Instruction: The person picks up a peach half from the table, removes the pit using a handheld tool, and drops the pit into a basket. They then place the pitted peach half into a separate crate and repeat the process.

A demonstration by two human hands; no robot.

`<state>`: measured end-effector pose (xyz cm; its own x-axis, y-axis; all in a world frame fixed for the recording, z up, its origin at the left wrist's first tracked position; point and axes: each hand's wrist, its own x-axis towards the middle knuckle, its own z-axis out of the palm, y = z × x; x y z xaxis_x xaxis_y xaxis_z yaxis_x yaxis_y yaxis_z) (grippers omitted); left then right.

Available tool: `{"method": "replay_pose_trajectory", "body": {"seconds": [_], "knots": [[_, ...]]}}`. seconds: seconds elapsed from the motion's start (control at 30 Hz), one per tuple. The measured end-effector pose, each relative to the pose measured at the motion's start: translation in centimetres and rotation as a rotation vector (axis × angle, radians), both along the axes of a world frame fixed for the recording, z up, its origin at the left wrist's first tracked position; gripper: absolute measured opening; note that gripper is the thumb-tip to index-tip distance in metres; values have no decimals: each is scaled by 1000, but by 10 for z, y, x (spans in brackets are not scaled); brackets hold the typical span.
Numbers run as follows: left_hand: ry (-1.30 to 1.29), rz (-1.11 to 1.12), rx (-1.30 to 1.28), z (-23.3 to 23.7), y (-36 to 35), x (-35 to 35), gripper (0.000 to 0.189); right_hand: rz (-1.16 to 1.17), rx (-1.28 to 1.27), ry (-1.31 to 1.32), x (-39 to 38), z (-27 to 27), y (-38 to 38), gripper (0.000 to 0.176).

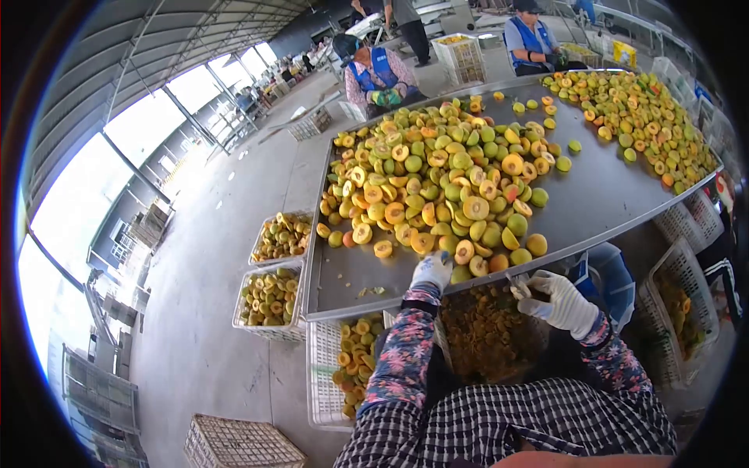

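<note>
My left hand (433, 270), in a white glove with a floral sleeve, reaches onto the front edge of the metal table (601, 195) and touches the fruit at the near edge of a big heap of green and orange halved peaches (437, 179). Whether it grips one is unclear. Over the table's front edge, my right hand (555, 300), also gloved, is closed on a small metal tool (518, 285). Below both hands sits a bin of brown pits and scraps (488, 331).
A second fruit pile (640, 117) covers the table's far right. White crates of fruit (271, 296) stand on the floor at left, another crate (343, 366) under the table and baskets (679, 312) at right. Workers in blue vests (378, 74) sit at the far side.
</note>
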<state>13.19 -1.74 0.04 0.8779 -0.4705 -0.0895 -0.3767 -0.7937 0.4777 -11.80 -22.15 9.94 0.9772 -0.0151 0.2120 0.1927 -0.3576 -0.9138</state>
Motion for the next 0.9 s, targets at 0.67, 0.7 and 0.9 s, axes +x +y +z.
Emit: {"method": "replay_pose_trajectory", "body": {"seconds": [0.67,0.7,0.9], "knots": [[35,56,100,-32,-2,2,45,588,1333,-592,-92,88,-3,28],[29,55,90,-32,-5,3,44,591,1330,-599,-92,87,-1,28],[-25,101,77,-32,-6,1,38,572,1286,-579,-84,86,8,28]]}}
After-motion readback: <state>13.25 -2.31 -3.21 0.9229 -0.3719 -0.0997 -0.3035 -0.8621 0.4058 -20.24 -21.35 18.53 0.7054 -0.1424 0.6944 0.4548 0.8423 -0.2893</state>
